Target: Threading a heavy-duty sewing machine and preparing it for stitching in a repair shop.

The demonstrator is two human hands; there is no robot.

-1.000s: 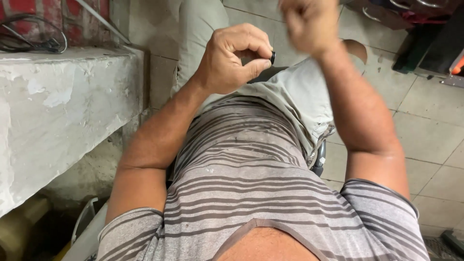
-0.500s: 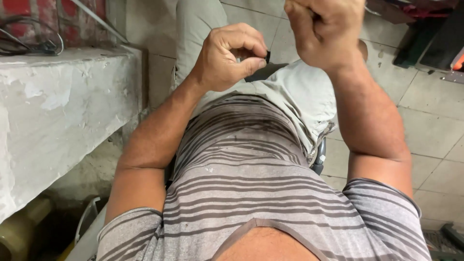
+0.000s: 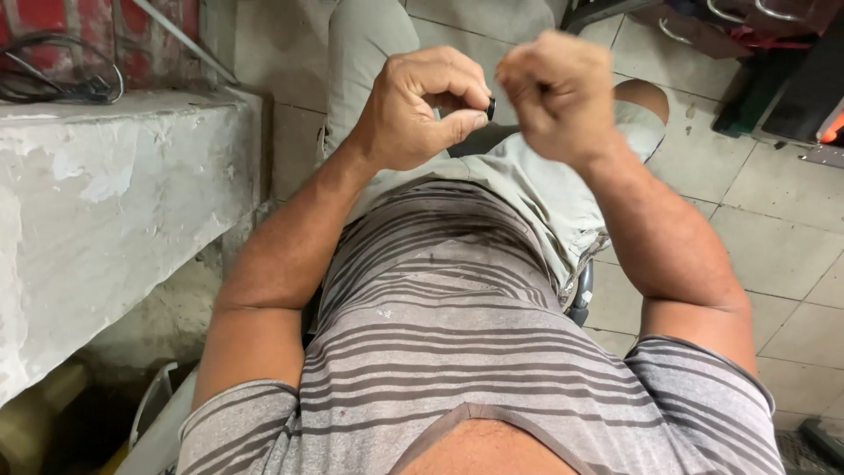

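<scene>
Concrete, rough and flaking white, forms the ledge [image 3: 105, 211] at far left with black cables [image 3: 53, 79] coiled on top, and beside it our left hand [image 3: 413, 110] pinches a small, dark, rounded part [image 3: 491, 108] between thumb and forefinger, much where it sat a second ago. Our right hand [image 3: 563, 92], which was raised higher then, has come down level and now nearly touches the left, curled into a blurred fist over the part. Below lie a soft grey striped shirt [image 3: 457, 352], khaki shorts [image 3: 527, 185] and smooth pale floor tiles [image 3: 774, 255].

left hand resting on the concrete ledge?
No. The left hand is raised over the lap, pinching a small black part close to the right hand, away from the concrete ledge.
</scene>
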